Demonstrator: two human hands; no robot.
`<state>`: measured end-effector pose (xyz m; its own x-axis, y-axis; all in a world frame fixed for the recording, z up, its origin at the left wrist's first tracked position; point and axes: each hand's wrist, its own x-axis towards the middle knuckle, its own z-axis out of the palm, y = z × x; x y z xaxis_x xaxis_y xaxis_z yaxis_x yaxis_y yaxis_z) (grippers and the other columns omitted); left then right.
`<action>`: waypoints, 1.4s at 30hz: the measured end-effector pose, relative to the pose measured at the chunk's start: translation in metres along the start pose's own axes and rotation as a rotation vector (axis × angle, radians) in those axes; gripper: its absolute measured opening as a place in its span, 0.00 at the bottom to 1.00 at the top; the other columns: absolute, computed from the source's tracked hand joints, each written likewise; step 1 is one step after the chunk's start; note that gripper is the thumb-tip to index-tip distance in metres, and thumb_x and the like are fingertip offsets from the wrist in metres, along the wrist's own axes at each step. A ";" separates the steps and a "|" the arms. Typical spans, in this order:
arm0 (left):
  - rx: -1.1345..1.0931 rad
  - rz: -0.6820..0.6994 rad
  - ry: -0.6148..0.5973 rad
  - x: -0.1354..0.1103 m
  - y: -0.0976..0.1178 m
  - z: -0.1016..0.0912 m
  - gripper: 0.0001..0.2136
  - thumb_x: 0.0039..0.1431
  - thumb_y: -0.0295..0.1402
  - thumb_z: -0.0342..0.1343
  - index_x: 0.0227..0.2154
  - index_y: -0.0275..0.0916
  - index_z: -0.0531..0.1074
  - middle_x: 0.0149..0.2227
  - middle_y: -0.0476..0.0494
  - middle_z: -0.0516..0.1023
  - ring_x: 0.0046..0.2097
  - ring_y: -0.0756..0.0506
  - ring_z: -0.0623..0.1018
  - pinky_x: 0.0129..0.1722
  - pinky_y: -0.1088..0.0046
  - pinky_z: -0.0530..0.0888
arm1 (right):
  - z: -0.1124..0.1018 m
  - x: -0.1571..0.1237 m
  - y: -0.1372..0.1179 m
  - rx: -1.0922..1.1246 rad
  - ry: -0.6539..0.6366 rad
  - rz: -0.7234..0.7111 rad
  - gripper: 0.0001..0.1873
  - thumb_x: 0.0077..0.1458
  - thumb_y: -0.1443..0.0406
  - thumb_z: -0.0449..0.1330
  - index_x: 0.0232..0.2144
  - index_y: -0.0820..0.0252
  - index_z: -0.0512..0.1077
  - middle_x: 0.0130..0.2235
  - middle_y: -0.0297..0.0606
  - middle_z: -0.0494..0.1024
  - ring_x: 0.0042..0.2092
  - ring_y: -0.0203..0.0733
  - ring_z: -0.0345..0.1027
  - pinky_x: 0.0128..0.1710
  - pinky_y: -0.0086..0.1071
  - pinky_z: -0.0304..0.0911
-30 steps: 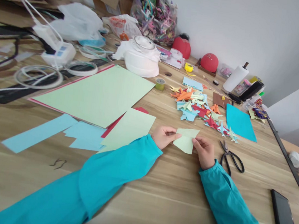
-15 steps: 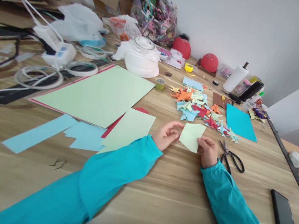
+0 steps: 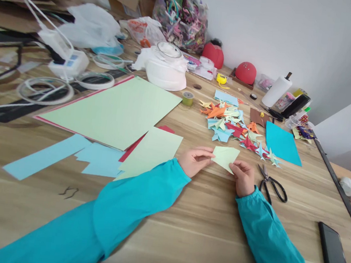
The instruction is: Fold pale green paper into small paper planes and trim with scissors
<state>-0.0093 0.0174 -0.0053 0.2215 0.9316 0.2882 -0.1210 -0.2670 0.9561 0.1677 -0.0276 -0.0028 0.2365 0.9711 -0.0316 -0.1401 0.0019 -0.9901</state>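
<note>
A small piece of pale green paper (image 3: 225,157) is held up between my two hands, just above the table. My left hand (image 3: 195,160) pinches its left edge between thumb and fingers. At the lower right corner, my right hand (image 3: 241,177) grips it with thumb and fingers closed. Right behind the paper lies a heap of folded paper figures (image 3: 224,120) in orange, red, blue and pale green. Black-handled scissors (image 3: 273,185) rest on the table to the right of my right hand.
Large pale green sheets (image 3: 114,110) lie to the left, with a smaller green sheet (image 3: 152,150) and blue paper strips (image 3: 47,157) in front. A turquoise sheet (image 3: 283,144) and a phone (image 3: 336,261) are on the right. A white cap-like item (image 3: 166,73) stands at the back.
The paper between my hands has tipped back and looks shorter from top to bottom. My left fingers have closed on its left edge; the right hand has hardly moved.
</note>
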 end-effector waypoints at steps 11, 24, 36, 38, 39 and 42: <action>0.041 -0.148 0.108 0.000 0.003 0.003 0.09 0.37 0.35 0.64 0.21 0.35 0.73 0.27 0.44 0.78 0.30 0.48 0.75 0.33 0.72 0.74 | 0.004 -0.004 -0.005 -0.164 -0.130 -0.106 0.16 0.40 0.54 0.65 0.28 0.59 0.74 0.21 0.33 0.75 0.23 0.37 0.66 0.25 0.32 0.62; -0.120 -0.203 0.080 -0.001 0.007 0.005 0.13 0.36 0.39 0.64 0.24 0.33 0.75 0.31 0.43 0.78 0.22 0.51 0.75 0.25 0.73 0.76 | 0.005 -0.004 -0.003 -0.274 -0.137 -0.101 0.10 0.37 0.58 0.67 0.21 0.59 0.75 0.19 0.32 0.75 0.22 0.37 0.66 0.24 0.31 0.63; -0.063 -0.166 -0.041 -0.002 0.011 0.001 0.10 0.42 0.38 0.61 0.22 0.35 0.76 0.25 0.46 0.75 0.26 0.50 0.73 0.24 0.75 0.74 | 0.005 -0.007 -0.002 -0.362 -0.198 -0.136 0.11 0.38 0.59 0.66 0.25 0.60 0.76 0.24 0.35 0.77 0.25 0.38 0.66 0.25 0.31 0.63; -0.011 -0.133 -0.076 -0.003 0.012 0.000 0.09 0.43 0.37 0.60 0.21 0.35 0.75 0.24 0.46 0.74 0.26 0.50 0.72 0.25 0.75 0.72 | 0.006 -0.007 -0.005 -0.358 -0.191 -0.142 0.11 0.38 0.59 0.66 0.26 0.59 0.76 0.25 0.34 0.77 0.25 0.37 0.66 0.25 0.30 0.62; 0.017 -0.108 -0.096 -0.003 0.013 0.000 0.08 0.44 0.36 0.60 0.20 0.35 0.75 0.24 0.46 0.74 0.26 0.50 0.71 0.25 0.76 0.71 | 0.006 -0.008 -0.006 -0.359 -0.182 -0.147 0.11 0.38 0.59 0.67 0.25 0.59 0.76 0.25 0.34 0.76 0.25 0.37 0.66 0.24 0.29 0.62; 0.067 -0.033 -0.150 -0.003 0.015 0.000 0.08 0.45 0.35 0.59 0.19 0.35 0.74 0.23 0.46 0.73 0.26 0.50 0.71 0.26 0.75 0.68 | 0.006 -0.008 -0.008 -0.361 -0.171 -0.158 0.10 0.39 0.58 0.66 0.24 0.58 0.76 0.24 0.34 0.76 0.25 0.37 0.66 0.24 0.29 0.62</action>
<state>-0.0122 0.0105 0.0079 0.3668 0.8941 0.2569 -0.0477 -0.2578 0.9650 0.1608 -0.0335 0.0064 0.0606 0.9913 0.1168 0.2381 0.0993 -0.9662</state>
